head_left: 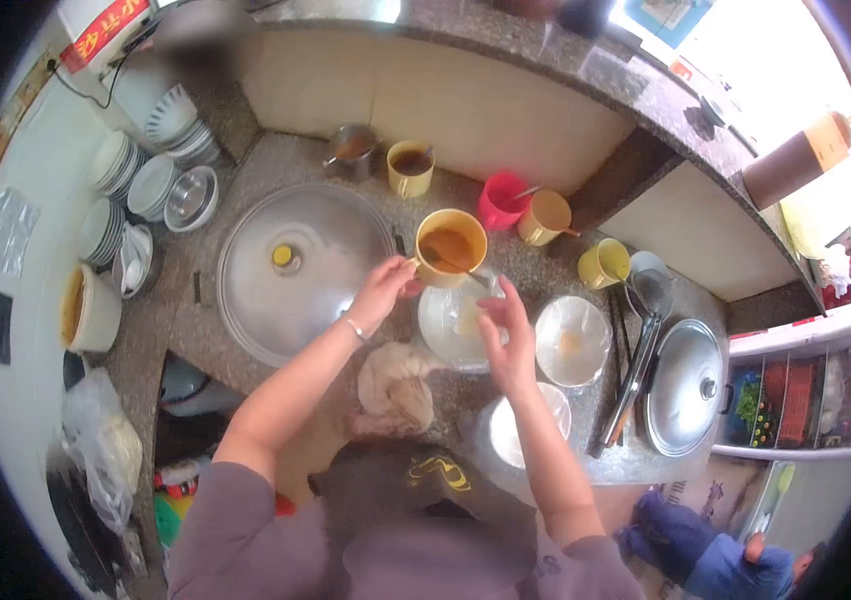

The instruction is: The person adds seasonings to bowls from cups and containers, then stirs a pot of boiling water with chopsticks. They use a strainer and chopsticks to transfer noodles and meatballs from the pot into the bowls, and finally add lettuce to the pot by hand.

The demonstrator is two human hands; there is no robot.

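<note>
Gripping a yellow mug (450, 246), left hand (382, 290) apparently tilts it.

speckled stone counter (545, 275) with big pot lid (300, 270), coloured cups (410, 168), stacked bowls (150, 185), crumpled cloth (395, 390)

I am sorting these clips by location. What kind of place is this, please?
Probably a small food stall or eatery kitchen: stacks of bowls, several sauce cups on a stone counter, and a large pot lid.
</note>
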